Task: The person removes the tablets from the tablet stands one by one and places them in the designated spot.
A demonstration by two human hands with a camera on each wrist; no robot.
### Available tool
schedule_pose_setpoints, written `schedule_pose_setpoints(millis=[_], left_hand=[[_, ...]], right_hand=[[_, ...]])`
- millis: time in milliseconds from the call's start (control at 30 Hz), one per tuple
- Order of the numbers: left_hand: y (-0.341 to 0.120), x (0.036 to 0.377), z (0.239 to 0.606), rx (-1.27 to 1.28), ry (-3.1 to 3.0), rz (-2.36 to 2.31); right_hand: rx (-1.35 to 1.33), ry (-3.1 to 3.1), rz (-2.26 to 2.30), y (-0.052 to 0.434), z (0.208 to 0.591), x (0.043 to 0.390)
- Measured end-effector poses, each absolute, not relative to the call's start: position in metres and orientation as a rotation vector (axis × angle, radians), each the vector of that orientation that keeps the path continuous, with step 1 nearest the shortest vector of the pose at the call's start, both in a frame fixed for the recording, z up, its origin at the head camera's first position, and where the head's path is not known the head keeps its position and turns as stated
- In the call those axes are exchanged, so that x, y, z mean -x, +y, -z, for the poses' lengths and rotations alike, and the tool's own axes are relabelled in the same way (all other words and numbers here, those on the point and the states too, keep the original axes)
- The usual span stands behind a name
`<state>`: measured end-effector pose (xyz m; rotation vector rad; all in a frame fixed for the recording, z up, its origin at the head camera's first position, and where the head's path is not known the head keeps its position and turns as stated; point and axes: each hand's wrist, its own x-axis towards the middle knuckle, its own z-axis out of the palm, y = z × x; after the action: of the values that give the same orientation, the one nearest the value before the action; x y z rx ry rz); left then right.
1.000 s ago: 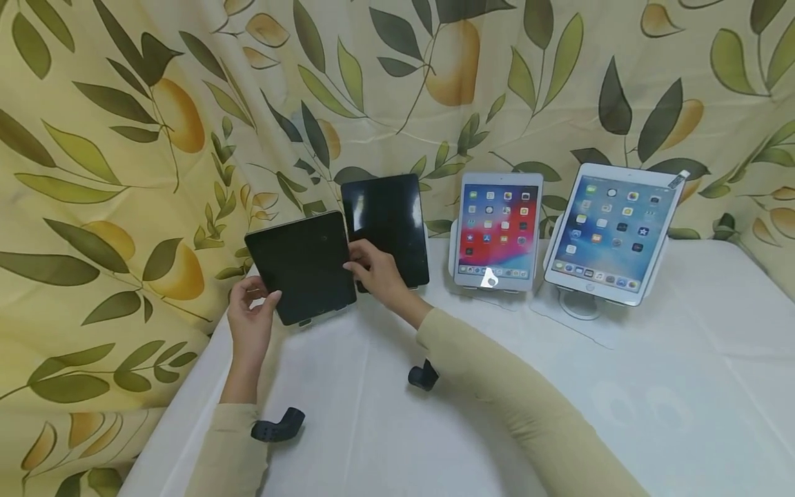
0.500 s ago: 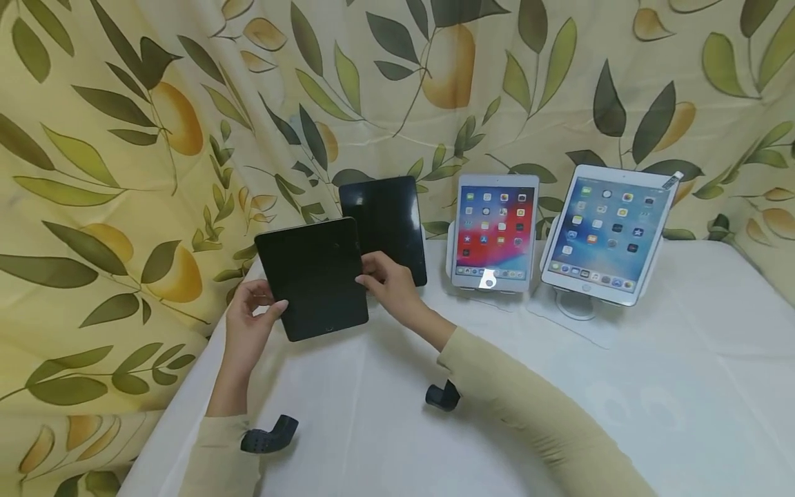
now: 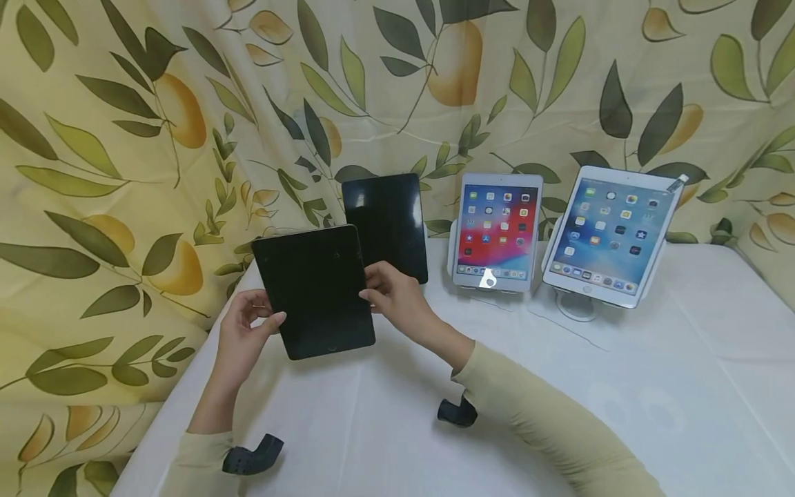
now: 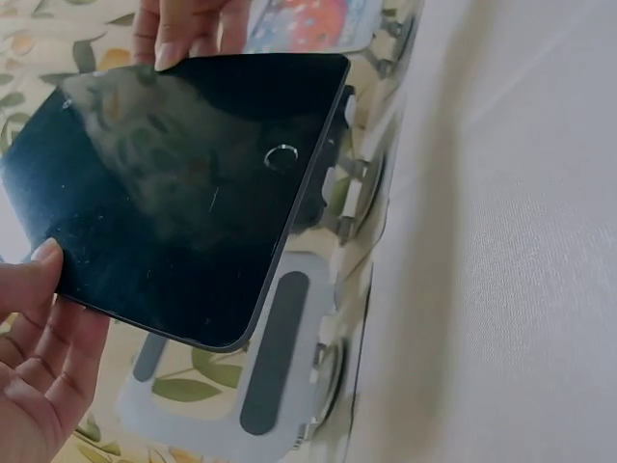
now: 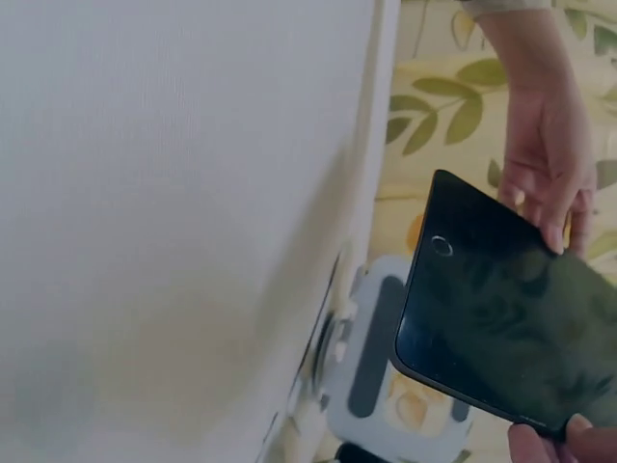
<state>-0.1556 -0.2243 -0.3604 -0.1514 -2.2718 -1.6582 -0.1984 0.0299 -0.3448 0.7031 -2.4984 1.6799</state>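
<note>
A black tablet with a dark screen and a round home button is held up between both hands. My left hand pinches its left edge, thumb on the front and fingers behind. On the opposite edge, my right hand pinches it the same way. Behind the tablet, in the left wrist view, a white stand with dark grey pads bears nothing. Another dark-screened tablet leans just behind, partly covered by the held one and my right hand.
Two white tablets with lit screens stand to the right: one with a red and blue background, one with a blue background on a round-based stand. A white cloth covers the table. A leaf-patterned curtain hangs behind.
Both hands have drawn the black tablet off its place at the back left, towards me and slightly right. The other tablets have stayed where they were.
</note>
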Motion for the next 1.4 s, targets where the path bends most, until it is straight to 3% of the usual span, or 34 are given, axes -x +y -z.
schedule_pose_setpoints(millis=[467,1000,1400], left_hand=[[-0.225,0.136,0.354,0.046,-2.510,1.782],[-0.226,0.138,0.373,0.092,-2.660,1.903],[-0.225,0.142,0.388,0.071,-2.793,1.944]], right_hand=[[-0.563,-2.647,-1.855,0.038,0.345,0.168],[-0.315,-2.822,-1.971,0.042,0.365,0.162],[-0.333,-2.946,-1.868,0.046,0.384,0.156]])
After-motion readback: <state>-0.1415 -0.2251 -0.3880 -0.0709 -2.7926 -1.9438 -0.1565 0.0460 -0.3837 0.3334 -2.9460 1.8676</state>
